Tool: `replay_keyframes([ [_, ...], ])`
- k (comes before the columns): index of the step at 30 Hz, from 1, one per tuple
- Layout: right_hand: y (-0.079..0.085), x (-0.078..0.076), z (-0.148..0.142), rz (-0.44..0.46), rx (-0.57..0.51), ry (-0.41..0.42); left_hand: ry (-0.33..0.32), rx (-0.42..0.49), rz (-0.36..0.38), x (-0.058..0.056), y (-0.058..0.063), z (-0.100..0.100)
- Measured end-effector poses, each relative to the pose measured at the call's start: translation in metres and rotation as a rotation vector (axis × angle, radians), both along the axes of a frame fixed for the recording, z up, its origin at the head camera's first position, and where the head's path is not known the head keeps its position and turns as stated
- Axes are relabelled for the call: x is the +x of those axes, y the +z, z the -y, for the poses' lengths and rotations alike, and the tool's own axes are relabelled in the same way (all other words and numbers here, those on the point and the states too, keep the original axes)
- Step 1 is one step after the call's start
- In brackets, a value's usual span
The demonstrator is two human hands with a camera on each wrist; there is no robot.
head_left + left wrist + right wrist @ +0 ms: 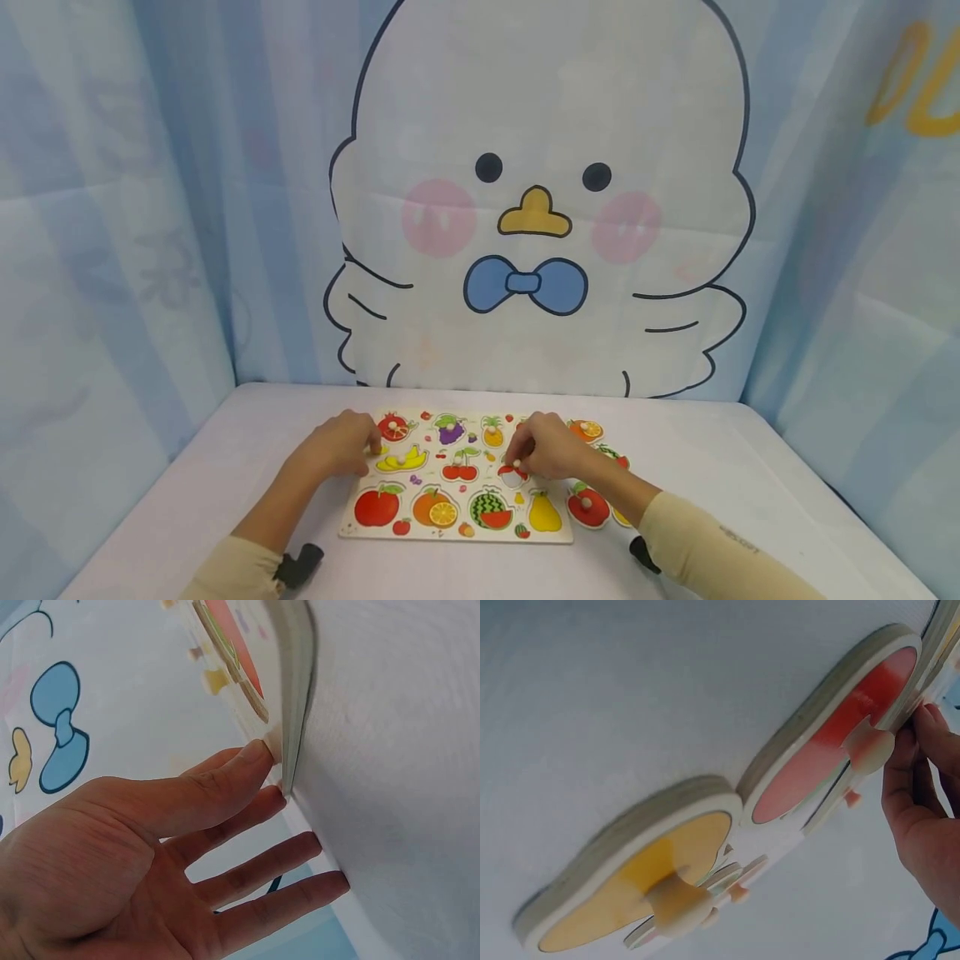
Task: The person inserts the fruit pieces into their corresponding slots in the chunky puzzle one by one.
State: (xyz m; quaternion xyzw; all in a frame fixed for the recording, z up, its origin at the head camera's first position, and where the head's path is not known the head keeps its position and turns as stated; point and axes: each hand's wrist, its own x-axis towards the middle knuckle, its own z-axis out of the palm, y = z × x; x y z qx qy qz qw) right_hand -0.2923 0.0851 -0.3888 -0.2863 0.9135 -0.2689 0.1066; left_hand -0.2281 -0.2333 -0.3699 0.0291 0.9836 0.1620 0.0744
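Note:
A cream fruit puzzle board (416, 533) lies on the table, with fruit shapes in rows. My left hand (341, 446) is at the board's left edge, beside the bananas (402, 459). In the left wrist view, the thumb and index fingertip (279, 796) touch that edge, while the other fingers extend down to the table. My right hand (551, 447) pinches a red fruit piece (522, 468) over a recess in the middle row; its fingers partly hide the piece. Small knobs show on the grapes (450, 430) and pineapple (492, 432).
Right of the board lie loose knobbed pieces: an orange (587, 430), a watermelon (613, 455), a red apple (588, 507) and a yellow piece (697, 840), partly behind my right forearm. A printed curtain (285, 208) stands behind the white table (720, 467).

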Motion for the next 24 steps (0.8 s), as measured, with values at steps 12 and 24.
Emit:
replay_keyframes([
  [12,0.001,-0.001,-0.014,0.021,-0.007,0.068,-0.009,0.008,0.007,-0.001,-0.006,-0.002],
  [24,0.007,0.001,-0.036,0.028,-0.092,0.097,-0.021,-0.015,0.000,-0.001,0.000,0.001],
])
